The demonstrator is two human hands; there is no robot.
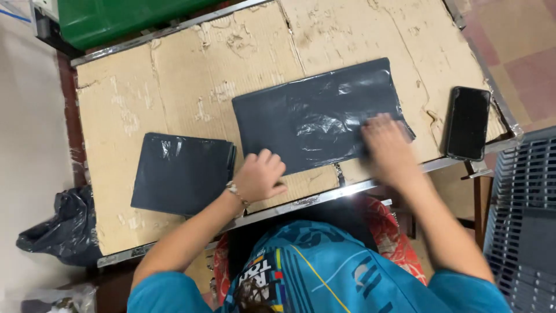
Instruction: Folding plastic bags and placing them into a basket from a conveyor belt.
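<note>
torn cardboard (174, 75) covers metal-edged table (370, 186); left hand (259, 175) clenched, right hand (387, 145) flat on grey bag (313, 116).

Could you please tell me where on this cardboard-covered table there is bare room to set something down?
Bare cardboard runs along the far edge behind the flat dark bag and left of the folded stack. It is crowded near both hands, left and right, and by the phone.

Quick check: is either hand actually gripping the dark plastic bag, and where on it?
Neither visibly grips it. The left hand rests on the dark plastic bag at its lower-left edge; the blurred right hand presses flat on its lower-right corner.
</note>
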